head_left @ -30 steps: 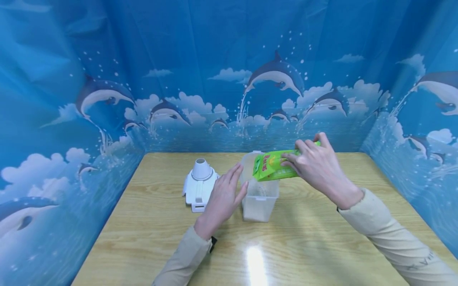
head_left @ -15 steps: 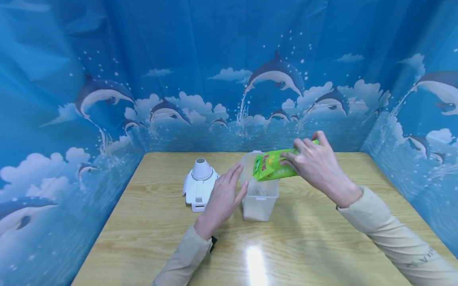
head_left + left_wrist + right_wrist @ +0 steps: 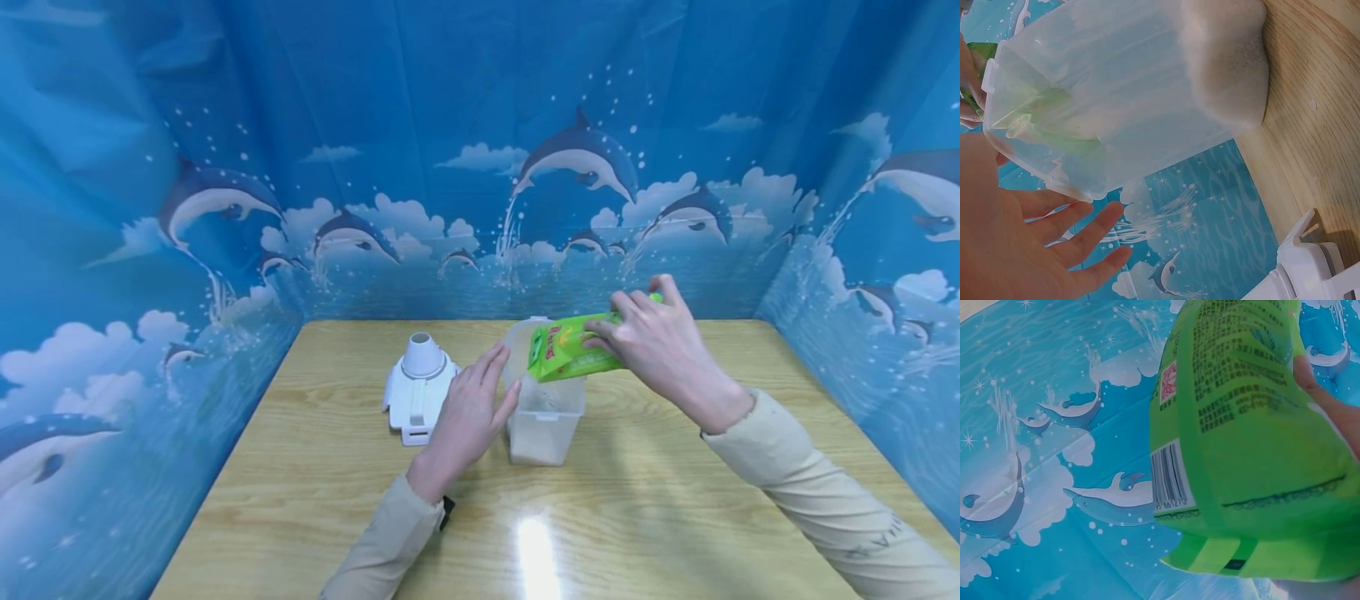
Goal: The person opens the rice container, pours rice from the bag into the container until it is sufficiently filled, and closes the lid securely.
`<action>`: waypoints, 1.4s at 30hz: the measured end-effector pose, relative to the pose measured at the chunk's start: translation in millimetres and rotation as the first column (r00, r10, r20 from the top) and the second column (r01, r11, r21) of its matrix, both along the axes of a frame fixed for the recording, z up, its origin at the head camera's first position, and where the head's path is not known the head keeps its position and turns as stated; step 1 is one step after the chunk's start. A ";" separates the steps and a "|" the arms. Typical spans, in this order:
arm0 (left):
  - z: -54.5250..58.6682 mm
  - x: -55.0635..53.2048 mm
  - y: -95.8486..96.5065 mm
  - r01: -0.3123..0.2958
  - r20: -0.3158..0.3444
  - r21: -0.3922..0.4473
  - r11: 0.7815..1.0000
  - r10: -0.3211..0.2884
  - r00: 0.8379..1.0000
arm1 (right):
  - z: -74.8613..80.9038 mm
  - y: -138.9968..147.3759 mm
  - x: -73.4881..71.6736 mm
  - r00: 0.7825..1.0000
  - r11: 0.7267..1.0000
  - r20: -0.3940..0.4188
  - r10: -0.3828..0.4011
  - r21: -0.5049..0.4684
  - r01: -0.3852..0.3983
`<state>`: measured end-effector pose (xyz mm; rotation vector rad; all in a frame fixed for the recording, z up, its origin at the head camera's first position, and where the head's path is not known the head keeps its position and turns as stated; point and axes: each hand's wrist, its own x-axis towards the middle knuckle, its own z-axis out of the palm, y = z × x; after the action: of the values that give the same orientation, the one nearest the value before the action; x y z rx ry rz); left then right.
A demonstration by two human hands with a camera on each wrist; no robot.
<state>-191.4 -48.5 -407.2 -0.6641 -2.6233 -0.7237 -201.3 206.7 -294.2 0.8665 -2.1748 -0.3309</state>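
My right hand point(image 3: 654, 343) grips a green printed bag point(image 3: 566, 348), tilted with its left end over the mouth of a clear plastic container point(image 3: 546, 433). The right wrist view shows the barcode side of the bag point(image 3: 1235, 444), with fingers at its right edge. Pale grainy contents point(image 3: 1229, 56) fill the lower part of the upright container. My left hand point(image 3: 468, 408) is at the container's left rim with fingers extended; the left wrist view shows them point(image 3: 1075, 231) spread beside the rim, and whether they touch it is hard to tell.
A white plastic piece with a cone-shaped spout point(image 3: 422, 387) sits on the wooden table point(image 3: 300, 500), left of the container and behind the left hand. A blue dolphin-print curtain point(image 3: 420, 125) encloses the table's back and sides.
My right hand and the green bag have shifted slightly left, the bag's end reaching a little further over the container. The left hand and container stay in place.
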 end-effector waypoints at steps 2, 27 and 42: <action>0.5 0.2 -0.1 0.000 -0.005 0.002 1.000 0.000 1.000 | 0.3 -0.4 -0.2 1.000 1.000 -0.005 0.002 0.005 -0.002; 0.0 0.2 -0.2 0.001 0.016 0.002 1.000 -0.001 1.000 | -0.7 -2.5 -0.2 0.999 0.998 -0.016 0.031 0.051 -0.030; -0.8 -0.4 -0.2 0.005 0.004 0.010 1.000 -0.005 1.000 | 0.4 -3.5 0.2 0.999 0.997 -0.024 0.043 0.067 -0.041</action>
<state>-191.8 -48.7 -408.0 -0.6671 -2.6211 -0.7401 -201.2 203.2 -293.8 0.9390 -2.1298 -0.3934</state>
